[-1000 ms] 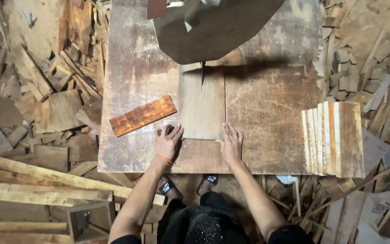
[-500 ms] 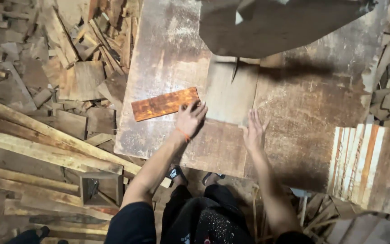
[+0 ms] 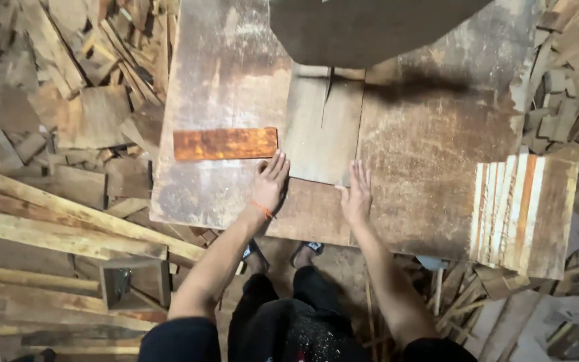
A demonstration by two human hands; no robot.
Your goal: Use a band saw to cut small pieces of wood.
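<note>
Both hands flat on the pale wood board [image 3: 323,127], w/ fingers spread & gripping nothing: left hand [image 3: 269,184] at its near left corner, right hand [image 3: 356,194] at near right corner. Board lies mid-table [image 3: 430,167], slim saw blade [image 3: 330,90] standing in a slot at its far end. Orange-brown strip [image 3: 226,143] lies just left of left hand's fingertips. Stack of cut strips [image 3: 521,211] at table's right edge; offcuts [image 3: 68,114] cover floor at left.

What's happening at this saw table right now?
A person stands at a worn table, both hands flat on a pale board that lies against the thin saw blade. The left hand and right hand press its near edge. An orange plank lies just left; thin strips are stacked right.
</note>
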